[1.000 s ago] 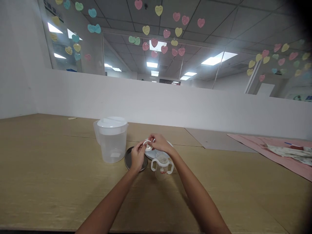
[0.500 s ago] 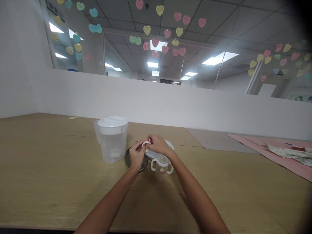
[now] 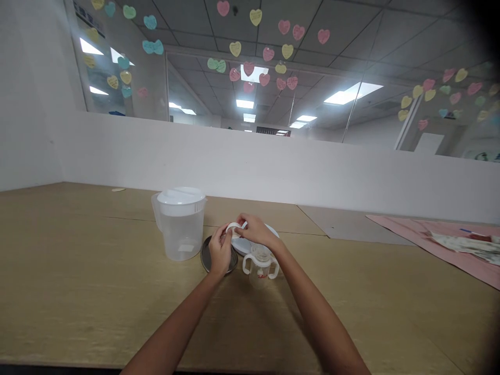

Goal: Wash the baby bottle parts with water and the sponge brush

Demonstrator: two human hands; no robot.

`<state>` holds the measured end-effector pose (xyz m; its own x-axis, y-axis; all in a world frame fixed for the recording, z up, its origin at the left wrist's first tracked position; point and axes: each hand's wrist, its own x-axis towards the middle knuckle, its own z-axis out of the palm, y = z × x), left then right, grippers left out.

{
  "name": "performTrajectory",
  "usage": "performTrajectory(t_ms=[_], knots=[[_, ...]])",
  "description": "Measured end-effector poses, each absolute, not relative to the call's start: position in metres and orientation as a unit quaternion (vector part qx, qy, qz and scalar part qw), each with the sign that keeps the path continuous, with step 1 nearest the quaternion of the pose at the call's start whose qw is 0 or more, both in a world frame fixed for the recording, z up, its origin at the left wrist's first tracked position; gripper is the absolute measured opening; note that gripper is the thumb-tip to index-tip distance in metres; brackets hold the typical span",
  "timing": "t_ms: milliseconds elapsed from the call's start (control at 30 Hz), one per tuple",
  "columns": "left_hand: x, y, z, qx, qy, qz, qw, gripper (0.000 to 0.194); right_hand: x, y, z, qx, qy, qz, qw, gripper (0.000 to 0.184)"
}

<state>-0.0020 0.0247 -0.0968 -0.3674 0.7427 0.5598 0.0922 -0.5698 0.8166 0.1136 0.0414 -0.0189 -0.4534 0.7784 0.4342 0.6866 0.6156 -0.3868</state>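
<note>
Both of my hands hold a small white round lid point(image 3: 233, 227) above the table. My left hand point(image 3: 220, 253) grips its left side, and my right hand point(image 3: 253, 229) pinches it from the right with bent fingers. Just below my right wrist stands a clear baby bottle point(image 3: 260, 272) with two white handles, upright and with no lid on its mouth. Under my left hand lies a dark round tray point(image 3: 207, 257). Behind the bottle is a white plate point(image 3: 242, 247), partly hidden by my right hand.
A clear pitcher point(image 3: 182, 229) with a white lid, holding water, stands left of my hands. At the far right a pink cloth point(image 3: 394, 226) carries pale folded fabric point(image 3: 464, 245) and a pen. The wooden table point(image 3: 97, 291) ends at a white wall point(image 3: 250, 161).
The white lid has been turned so that more of its round face shows. My fingers have shifted slightly around it; the bottle and pitcher have stayed in place.
</note>
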Motion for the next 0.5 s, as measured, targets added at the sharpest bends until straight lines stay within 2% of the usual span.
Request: performTrajectory(t_ms=[167,300,500], knots=[[-0.006,0.021,-0.095,0.551,0.441,0.691,0.159,0.026,0.112,0.03,-0.016,-0.449,-0.856,0.016,0.257,0.025],[-0.007,0.016,-0.088,0.586,0.451,0.666,0.099,0.024,0.114,0.023,-0.014,-0.453,-0.858,-0.062,0.235,0.018],[-0.003,0.008,-0.079,0.646,0.393,0.648,0.09,0.024,0.131,0.016,-0.02,-0.445,-0.838,-0.112,0.296,0.017]])
